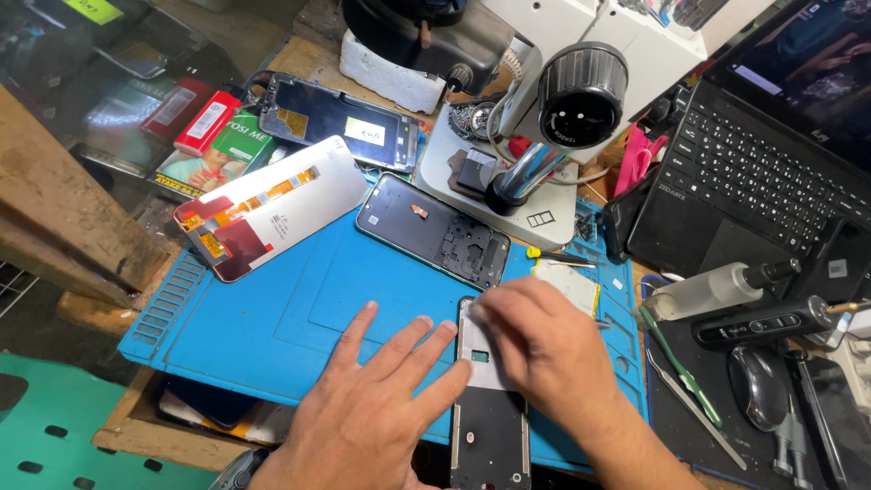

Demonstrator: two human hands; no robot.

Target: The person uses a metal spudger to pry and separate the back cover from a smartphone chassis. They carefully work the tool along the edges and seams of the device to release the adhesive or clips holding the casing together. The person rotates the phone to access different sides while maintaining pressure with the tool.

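While both hands point(454, 381) press one phone frame point(488, 408), two lie apart.

1. The work mat point(299, 299) is bright blue.
2. The phone frame point(490, 413) at the mat's near edge is black below, pale grey above.
3. The screen panel point(272, 207) near the mat's far left corner is white with red and orange patches.
4. The laptop point(753, 172) is black.
5. The tweezers point(682, 370) are green.
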